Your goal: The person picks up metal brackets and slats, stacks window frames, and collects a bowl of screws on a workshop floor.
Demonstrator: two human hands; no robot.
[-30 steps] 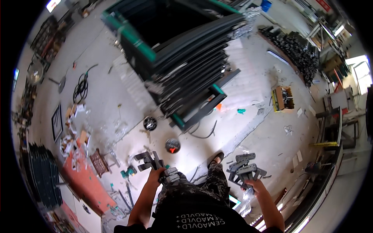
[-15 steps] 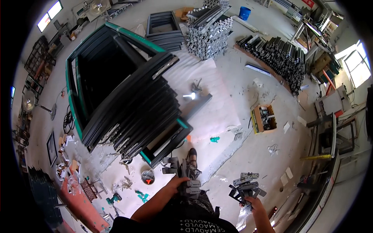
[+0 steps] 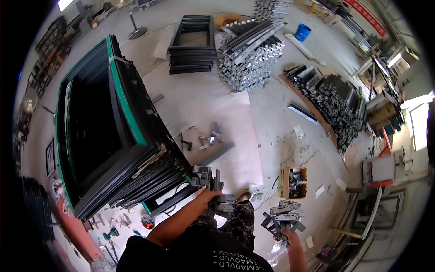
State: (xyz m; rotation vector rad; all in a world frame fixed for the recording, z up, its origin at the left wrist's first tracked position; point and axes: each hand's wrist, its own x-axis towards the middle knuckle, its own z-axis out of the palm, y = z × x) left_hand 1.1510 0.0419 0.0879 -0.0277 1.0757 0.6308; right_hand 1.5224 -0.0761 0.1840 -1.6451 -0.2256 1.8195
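My left hand (image 3: 208, 198) is closed around a bunch of grey metal brackets (image 3: 223, 206), beside the lower corner of a tall stack of black frames (image 3: 136, 167) edged in green. More of the bunch sticks up past my fingers. On the right, my right hand (image 3: 289, 239) grips a second bunch of grey brackets (image 3: 284, 213), flat pieces with holes and some L-shaped ones, fanned out above my fingers. Crumpled clear plastic (image 3: 277, 255) hangs below that hand. My fingertips are partly hidden by the metal pieces.
An open cardboard box (image 3: 295, 182) of small parts sits beyond my right hand. Loose brackets (image 3: 209, 139) lie on the pale floor sheet (image 3: 240, 118). Farther off are stacked black frames (image 3: 192, 54), silvery profiles (image 3: 249, 63), dark profiles (image 3: 335, 99) and a blue bucket (image 3: 302, 31).
I have moved forward and my view has turned. The large frame stack now stands farther left, and the cardboard box is nearer my right hand. Both hands keep their brackets.
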